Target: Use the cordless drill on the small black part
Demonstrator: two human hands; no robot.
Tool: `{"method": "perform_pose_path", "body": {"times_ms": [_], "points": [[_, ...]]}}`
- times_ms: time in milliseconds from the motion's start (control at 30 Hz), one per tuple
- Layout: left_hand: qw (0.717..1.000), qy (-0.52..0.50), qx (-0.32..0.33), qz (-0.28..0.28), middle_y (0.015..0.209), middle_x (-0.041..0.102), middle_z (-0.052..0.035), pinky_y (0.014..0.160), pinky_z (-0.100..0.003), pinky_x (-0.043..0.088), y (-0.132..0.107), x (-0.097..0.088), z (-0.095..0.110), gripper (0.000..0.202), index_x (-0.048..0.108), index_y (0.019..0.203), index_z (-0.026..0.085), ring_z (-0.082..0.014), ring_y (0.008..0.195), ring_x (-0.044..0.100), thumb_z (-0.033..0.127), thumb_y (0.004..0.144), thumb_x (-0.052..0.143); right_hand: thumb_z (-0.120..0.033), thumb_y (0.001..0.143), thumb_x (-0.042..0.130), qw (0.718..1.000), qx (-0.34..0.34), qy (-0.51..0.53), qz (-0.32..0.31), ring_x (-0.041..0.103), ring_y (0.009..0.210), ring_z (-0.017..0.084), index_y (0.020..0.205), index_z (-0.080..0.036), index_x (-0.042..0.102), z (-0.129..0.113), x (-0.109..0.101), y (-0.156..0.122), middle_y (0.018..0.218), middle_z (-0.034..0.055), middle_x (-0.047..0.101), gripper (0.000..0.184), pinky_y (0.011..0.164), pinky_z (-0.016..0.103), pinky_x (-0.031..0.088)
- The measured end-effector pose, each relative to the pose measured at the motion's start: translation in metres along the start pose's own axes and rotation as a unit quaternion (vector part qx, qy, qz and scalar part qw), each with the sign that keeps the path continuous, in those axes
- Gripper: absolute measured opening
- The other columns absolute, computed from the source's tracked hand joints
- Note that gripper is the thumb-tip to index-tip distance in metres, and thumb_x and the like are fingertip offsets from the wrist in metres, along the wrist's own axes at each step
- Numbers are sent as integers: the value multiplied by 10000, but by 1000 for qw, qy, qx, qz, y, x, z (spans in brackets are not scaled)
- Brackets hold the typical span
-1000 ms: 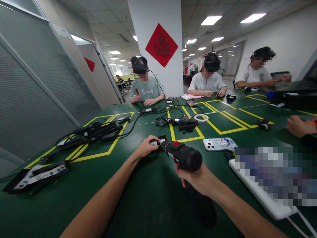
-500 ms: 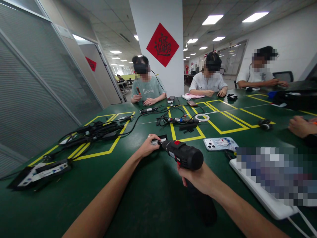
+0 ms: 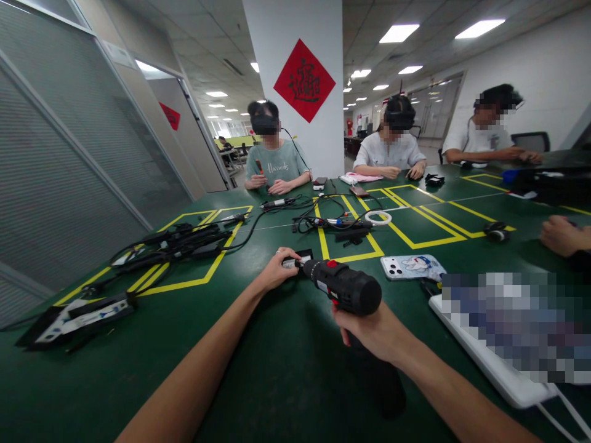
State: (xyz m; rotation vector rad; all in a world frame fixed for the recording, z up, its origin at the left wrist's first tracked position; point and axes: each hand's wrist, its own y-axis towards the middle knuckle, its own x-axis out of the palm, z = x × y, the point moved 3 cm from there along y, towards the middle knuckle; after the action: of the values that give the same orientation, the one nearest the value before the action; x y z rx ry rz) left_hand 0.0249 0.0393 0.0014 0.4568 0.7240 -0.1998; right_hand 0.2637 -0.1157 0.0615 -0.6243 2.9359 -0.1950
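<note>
My right hand (image 3: 362, 329) is wrapped round the grip of a black cordless drill (image 3: 348, 289) with red switches. Its chuck points away from me and to the left, reaching the fingers of my left hand (image 3: 279, 269). Those fingers are closed on a small black part with a light inner face (image 3: 303, 254), held low at the green table (image 3: 277, 344). My left fingers and the chuck hide much of this part, so its exact kind and the bit's contact point cannot be made out.
Black cables (image 3: 184, 246) lie at the left, beside a black-and-white bracket-like piece (image 3: 83, 320). More cables (image 3: 332, 223) and a white ring (image 3: 378, 218) are ahead. A phone (image 3: 412, 267) and a white-edged device (image 3: 489, 363) lie right. Several people sit around the table; a co-worker's hand (image 3: 561, 235) is at right.
Almost nothing differs. The view has shifted very slightly; both my hands keep their hold, with the drill's chuck still at the small part.
</note>
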Motion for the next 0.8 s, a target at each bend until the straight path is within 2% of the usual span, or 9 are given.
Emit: {"method": "perform_pose_path", "body": {"times_ms": [233, 433, 800], "points": [[1000, 23, 12, 3, 1094, 457, -48, 1014, -361, 338, -1, -3, 4, 267, 625, 928, 202, -205, 1082, 445, 236, 664, 612, -184, 718, 526, 1000, 8, -4, -3, 512, 487, 107, 777, -161, 540, -3, 0, -2, 534, -28, 518, 65, 516, 234, 386], [998, 43, 47, 11, 1077, 463, -54, 1002, -362, 348, -5, 0, 13, 261, 588, 968, 196, -197, 1068, 451, 205, 708, 565, -169, 710, 524, 1000, 5, 7, -3, 520, 492, 105, 776, -162, 545, 1, -1, -1, 561, -21, 534, 70, 524, 236, 393], [999, 30, 26, 2, 1065, 512, -58, 957, -371, 385, -6, -1, 18, 263, 590, 984, 195, -203, 1020, 491, 223, 726, 545, -163, 709, 517, 1000, -5, 11, -6, 520, 485, 100, 775, -162, 547, 0, -1, 1, 571, -21, 536, 73, 519, 234, 395]]}}
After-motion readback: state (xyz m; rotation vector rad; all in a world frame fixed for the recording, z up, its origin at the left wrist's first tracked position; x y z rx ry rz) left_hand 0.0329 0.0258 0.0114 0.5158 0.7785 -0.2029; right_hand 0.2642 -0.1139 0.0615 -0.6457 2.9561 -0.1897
